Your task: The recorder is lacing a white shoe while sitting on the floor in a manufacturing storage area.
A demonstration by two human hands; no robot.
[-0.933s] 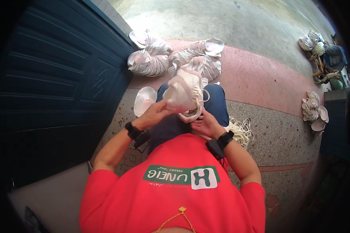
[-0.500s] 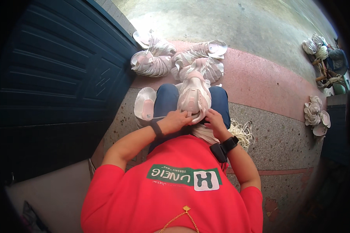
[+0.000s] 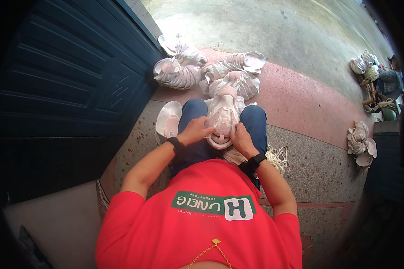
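A pale pink and white shoe upper (image 3: 224, 120) lies between my knees, its rounded near end toward my lap. Its left edge is pinched by my left hand (image 3: 197, 131). On the opposite edge, my right hand (image 3: 243, 140) has its thumb and fingers closed on the material. Behind it, a row of nested shoe uppers (image 3: 231, 80) runs away from me over the floor. Another upper with a pink insole-shaped lining (image 3: 169, 121) is beside my left knee. White laces (image 3: 278, 158) lie in a tangled bundle by my right thigh.
Two more stacks of nested uppers (image 3: 177, 74) stand by the dark blue door (image 3: 67, 89) on the left. At the right are a small pile of uppers (image 3: 361, 143) and, farther off, a person (image 3: 390, 83) beside bundled white material (image 3: 359, 65).
Both hands have moved from the upper's near end to its two sides, a little farther from my body. The near end now sits flatter, and the raised loop at its right has gone down.
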